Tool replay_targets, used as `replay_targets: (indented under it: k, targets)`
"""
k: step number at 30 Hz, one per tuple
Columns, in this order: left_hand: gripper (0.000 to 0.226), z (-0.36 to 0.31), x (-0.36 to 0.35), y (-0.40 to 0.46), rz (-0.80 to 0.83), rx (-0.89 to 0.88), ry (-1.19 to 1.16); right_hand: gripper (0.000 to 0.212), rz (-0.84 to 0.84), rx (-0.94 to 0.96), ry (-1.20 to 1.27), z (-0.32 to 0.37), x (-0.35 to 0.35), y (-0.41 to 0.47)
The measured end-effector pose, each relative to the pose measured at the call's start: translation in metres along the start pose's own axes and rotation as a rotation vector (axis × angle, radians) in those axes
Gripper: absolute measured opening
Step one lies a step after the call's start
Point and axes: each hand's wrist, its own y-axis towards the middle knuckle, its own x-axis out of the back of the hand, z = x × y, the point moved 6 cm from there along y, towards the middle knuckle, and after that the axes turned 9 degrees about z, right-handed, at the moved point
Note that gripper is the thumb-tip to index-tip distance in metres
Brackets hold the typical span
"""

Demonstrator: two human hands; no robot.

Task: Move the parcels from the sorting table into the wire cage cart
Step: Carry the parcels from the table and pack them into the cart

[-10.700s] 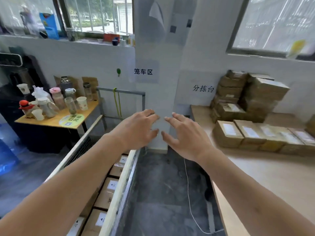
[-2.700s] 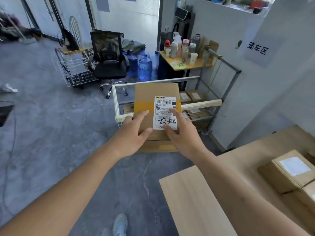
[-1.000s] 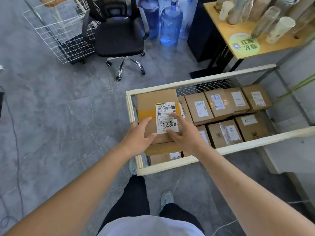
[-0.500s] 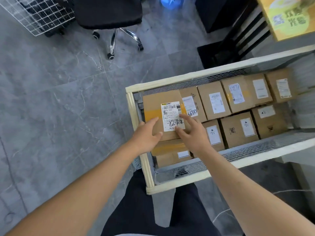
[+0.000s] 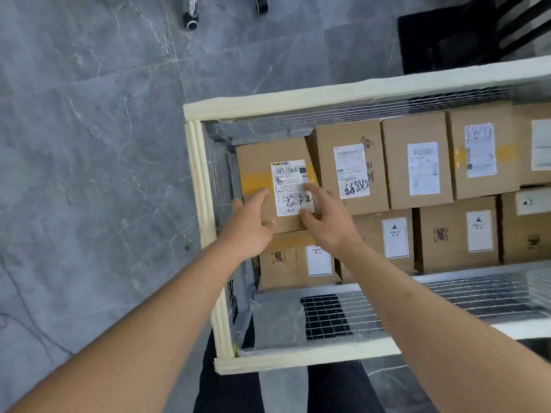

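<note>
The wire cage cart (image 5: pixel 298 98) with its cream padded rim lies below me. A brown parcel (image 5: pixel 259 162) with yellow tape and a handwritten white label sits in its far left corner, on top of a lower box. My left hand (image 5: pixel 249 225) rests on the parcel's near left corner, fingers stretched over the top. The spread, straight fingers of my right hand (image 5: pixel 326 225) lie on the label. Several other labelled parcels (image 5: pixel 417 162) fill the cart to the right in two rows.
Grey tiled floor (image 5: pixel 89 174) spreads to the left of the cart. Chair casters (image 5: pixel 190 22) show at the top edge, and a dark table base (image 5: pixel 447 31) stands beyond the cart. My dark trousers (image 5: pixel 226 389) are against the cart's near rim.
I carried the parcel from the table to the cart and lowered it into the far left corner. My fingers have moved from its near edge onto its top.
</note>
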Motion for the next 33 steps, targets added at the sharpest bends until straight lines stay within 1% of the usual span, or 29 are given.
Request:
replay_targets:
  k: [3, 7, 9, 13, 16, 20, 22, 24, 27, 29, 33]
  targets:
    - [0.089, 0.005, -0.006, 0.028, -0.026, 0.001, -0.064, 0.050, 0.029, -0.026, -0.055, -0.016, -0.005, 0.026]
    - [0.106, 0.007, -0.013, 0.059, -0.076, 0.006, -0.050, 0.064, 0.048, -0.018, -0.126, -0.033, -0.019, 0.052]
    - [0.109, 0.009, -0.017, 0.071, -0.089, 0.013, -0.040, 0.070, 0.044, -0.025, -0.189, -0.036, -0.023, 0.061]
    - [0.106, 0.014, -0.022, 0.090, -0.124, 0.025, 0.013, 0.077, 0.048, -0.064, -0.315, -0.040, -0.034, 0.076]
    - [0.104, 0.017, -0.028, 0.096, -0.124, -0.002, 0.088, 0.072, 0.037, -0.078, -0.367, -0.043, -0.042, 0.084]
    - [0.107, 0.013, -0.032, 0.097, -0.171, -0.059, 0.357, 0.065, 0.009, -0.101, -0.499, -0.043, -0.045, 0.085]
    - [0.106, 0.008, -0.031, 0.099, -0.210, -0.125, 0.495, 0.065, 0.021, -0.078, -0.570, -0.040, -0.046, 0.083]
    - [0.104, 0.005, -0.029, 0.102, -0.195, -0.159, 0.590, 0.063, 0.042, -0.046, -0.574, -0.036, -0.044, 0.082]
    - [0.100, -0.002, -0.020, 0.100, -0.104, -0.149, 0.614, 0.062, 0.086, -0.039, -0.530, -0.032, -0.038, 0.078]
    - [0.092, -0.013, -0.011, 0.091, -0.055, -0.173, 0.601, 0.062, 0.111, -0.035, -0.496, -0.026, -0.034, 0.073]
    - [0.073, -0.035, 0.007, 0.056, -0.053, -0.283, 0.566, 0.053, 0.075, -0.030, -0.480, -0.003, -0.024, 0.052]
